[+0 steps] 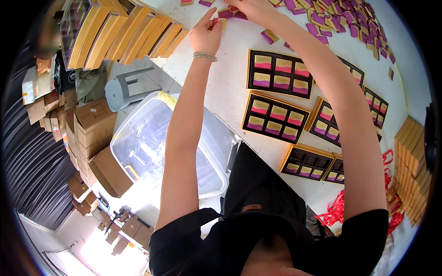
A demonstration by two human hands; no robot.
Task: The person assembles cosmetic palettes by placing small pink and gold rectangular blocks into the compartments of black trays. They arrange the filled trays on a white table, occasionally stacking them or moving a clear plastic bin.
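Note:
At the far edge of the white table, my left hand (pixel 206 37) is closed loosely on a small gold-and-red wrapped square (pixel 221 23) between thumb and fingers. My right hand (pixel 255 10) reaches beside it, fingers bent together and partly cut off by the upper edge; what they hold is hidden. Loose purple-and-gold wrapped squares (pixel 269 36) lie around both hands. Under my right arm stand black-lined gold boxes, among them a filled box (pixel 279 73) and another filled box (pixel 275 117). The nearer box (pixel 306 162) has uncovered dark compartments in its far row.
A big heap of wrapped squares (pixel 345 20) covers the far right. Gold boxes are stacked at far left (pixel 133 39) and right (pixel 410 156). Red ribbon (pixel 335 208) lies at the near right. Left of the table are a clear plastic tub (pixel 212 168), a grey stool (pixel 119 94) and cardboard cartons (pixel 94 124).

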